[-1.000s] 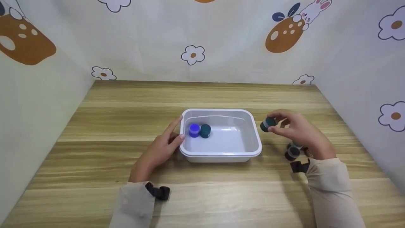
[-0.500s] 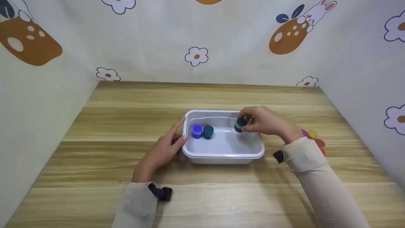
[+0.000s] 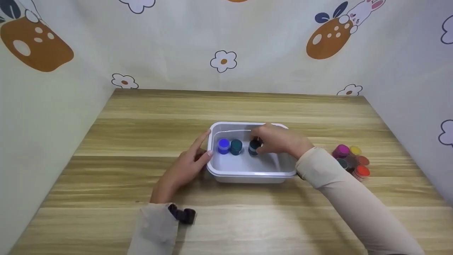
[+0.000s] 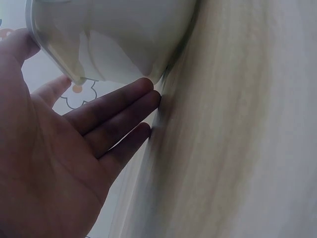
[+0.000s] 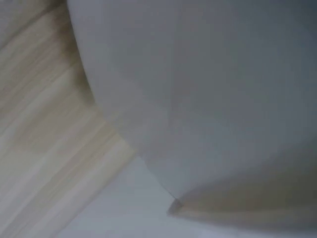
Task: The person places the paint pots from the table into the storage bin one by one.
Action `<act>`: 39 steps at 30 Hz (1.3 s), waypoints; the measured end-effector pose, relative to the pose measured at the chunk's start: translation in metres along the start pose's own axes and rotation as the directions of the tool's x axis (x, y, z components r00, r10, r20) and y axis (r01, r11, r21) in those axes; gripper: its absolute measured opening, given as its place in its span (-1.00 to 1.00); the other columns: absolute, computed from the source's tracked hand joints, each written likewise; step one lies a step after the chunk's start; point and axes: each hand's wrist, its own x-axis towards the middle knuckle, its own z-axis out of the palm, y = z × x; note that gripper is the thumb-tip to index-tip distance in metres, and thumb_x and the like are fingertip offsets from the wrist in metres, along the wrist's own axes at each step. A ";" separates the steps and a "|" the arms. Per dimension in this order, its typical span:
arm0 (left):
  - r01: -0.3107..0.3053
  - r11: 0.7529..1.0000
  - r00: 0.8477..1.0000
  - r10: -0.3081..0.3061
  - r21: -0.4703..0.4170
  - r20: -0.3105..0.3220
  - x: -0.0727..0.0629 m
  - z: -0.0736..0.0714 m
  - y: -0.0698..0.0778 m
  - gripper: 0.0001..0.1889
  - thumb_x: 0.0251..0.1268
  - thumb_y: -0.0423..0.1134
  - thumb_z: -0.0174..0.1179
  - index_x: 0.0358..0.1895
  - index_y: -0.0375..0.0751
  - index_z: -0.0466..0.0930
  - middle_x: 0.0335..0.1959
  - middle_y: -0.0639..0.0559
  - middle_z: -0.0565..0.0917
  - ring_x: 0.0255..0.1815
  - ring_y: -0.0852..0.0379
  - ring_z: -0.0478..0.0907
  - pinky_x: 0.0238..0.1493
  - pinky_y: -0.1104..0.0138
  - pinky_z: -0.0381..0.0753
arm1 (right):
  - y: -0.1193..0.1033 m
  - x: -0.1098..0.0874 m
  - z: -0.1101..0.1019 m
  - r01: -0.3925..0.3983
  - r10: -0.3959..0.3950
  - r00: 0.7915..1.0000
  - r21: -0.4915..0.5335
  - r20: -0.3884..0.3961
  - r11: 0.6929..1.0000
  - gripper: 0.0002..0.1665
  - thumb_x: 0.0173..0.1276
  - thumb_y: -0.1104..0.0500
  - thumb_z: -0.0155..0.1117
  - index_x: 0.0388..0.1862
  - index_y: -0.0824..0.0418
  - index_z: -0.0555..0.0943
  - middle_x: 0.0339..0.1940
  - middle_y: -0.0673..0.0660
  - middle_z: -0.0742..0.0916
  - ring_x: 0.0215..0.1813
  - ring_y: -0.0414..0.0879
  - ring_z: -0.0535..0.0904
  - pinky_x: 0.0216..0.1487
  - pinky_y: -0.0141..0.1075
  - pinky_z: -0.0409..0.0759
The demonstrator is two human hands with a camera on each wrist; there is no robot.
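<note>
A white plastic basin (image 3: 251, 174) stands on the table, holding a blue paint pot (image 3: 223, 146) and a dark green paint pot (image 3: 236, 147) side by side at its left. My right hand (image 3: 276, 139) reaches over the basin's right side and pinches another dark paint pot (image 3: 253, 147) low inside it, slightly apart from the green one. Against the basin's left wall rests my left hand (image 3: 185, 164), its thumb and index finger at the rim. In the left wrist view the other fingers (image 4: 121, 116) extend straight beneath the rim. A pale grey surface fills most of the blurred right wrist view.
Right of the basin, several more small pots cluster on the wooden table (image 3: 106, 141), among them a purple pot (image 3: 341, 151), a yellow pot (image 3: 355, 150) and a red pot (image 3: 361, 172). Patterned cloth walls (image 3: 177, 46) enclose the table's back and sides.
My right hand has carried the dark pot leftward from beside the basin, over its rim and down inside. The pot cluster at right has come into view. My left hand stays at the basin.
</note>
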 end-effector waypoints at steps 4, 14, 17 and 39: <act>-0.025 1.000 1.000 0.025 -0.012 -0.003 0.001 0.001 0.000 -0.34 0.51 0.04 0.03 0.57 0.42 -0.02 0.06 -0.11 0.66 -0.01 0.05 0.59 0.12 0.01 0.53 | -0.003 0.002 0.004 -0.002 0.000 1.000 -0.068 -0.031 0.998 -0.69 0.21 0.30 0.44 -0.04 0.29 0.69 -0.24 0.13 0.75 -0.24 -0.05 0.62 -0.05 -0.13 0.64; -0.019 1.000 1.000 0.019 -0.016 0.004 0.001 0.003 0.001 -0.34 0.50 0.08 0.03 0.55 0.50 -0.02 0.05 -0.09 0.67 0.03 0.05 0.60 0.16 0.01 0.51 | -0.003 0.001 0.017 0.069 -0.082 0.991 -0.125 -0.107 0.990 -0.76 0.21 0.34 0.44 -0.12 0.27 0.68 -0.36 0.08 0.68 -0.34 -0.07 0.52 -0.24 -0.19 0.59; -0.013 1.000 1.000 0.013 -0.018 0.007 0.002 0.003 0.002 -0.34 0.50 0.08 0.03 0.55 0.50 -0.03 0.06 -0.10 0.67 0.04 0.04 0.60 0.15 0.00 0.52 | -0.003 0.001 0.018 0.054 -0.066 0.993 -0.118 -0.102 0.992 -0.74 0.24 0.33 0.42 -0.07 0.26 0.68 -0.32 0.10 0.69 -0.32 -0.06 0.54 -0.21 -0.19 0.61; -0.012 1.000 1.000 0.012 0.001 -0.008 0.000 0.000 -0.001 -0.33 0.51 0.04 0.04 0.58 0.39 -0.03 0.04 -0.10 0.67 -0.03 0.03 0.59 0.11 0.01 0.52 | 0.052 -0.109 -0.011 -0.020 0.197 0.833 0.329 -0.516 0.944 -0.63 0.37 0.26 0.33 0.13 0.34 0.61 0.01 0.26 0.73 -0.10 0.05 0.69 -0.11 -0.31 0.64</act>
